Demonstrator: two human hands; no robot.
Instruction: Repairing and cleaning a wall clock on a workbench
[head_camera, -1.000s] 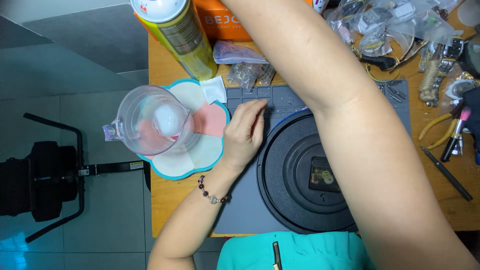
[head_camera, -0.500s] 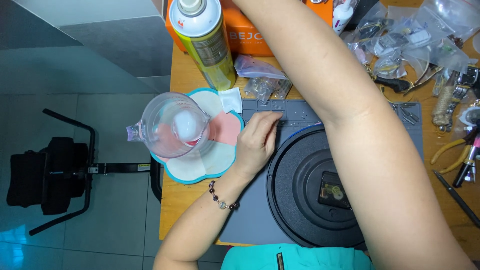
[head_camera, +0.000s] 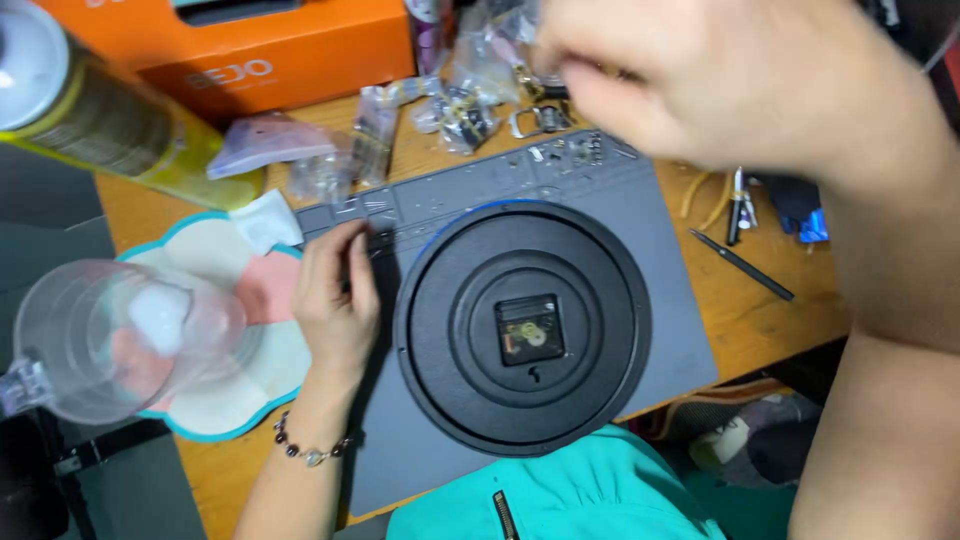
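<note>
**Left hand resting beside an upturned round clock, right hand raised over small parts**

At the far left a clear plastic jug stands on a flower-shaped mat of cream and pink with a teal edge. Behind it lies a yellow spray can on its side, and further back an orange box.

The left hand lies palm down on the left edge of the grey work mat, fingers together and slightly curled, fingertips touching the mat's ribbed tray strip. It holds nothing, and a beaded bracelet circles its wrist.

Just beside this hand sits the black round clock, back side up on the mat, its square movement in the middle.

The right hand hovers, blurred, above the small bagged parts at the mat's far edge; its fingers seem bunched, but whether they pinch something cannot be told. To the right a thin black tool lies on the wooden table.
</note>
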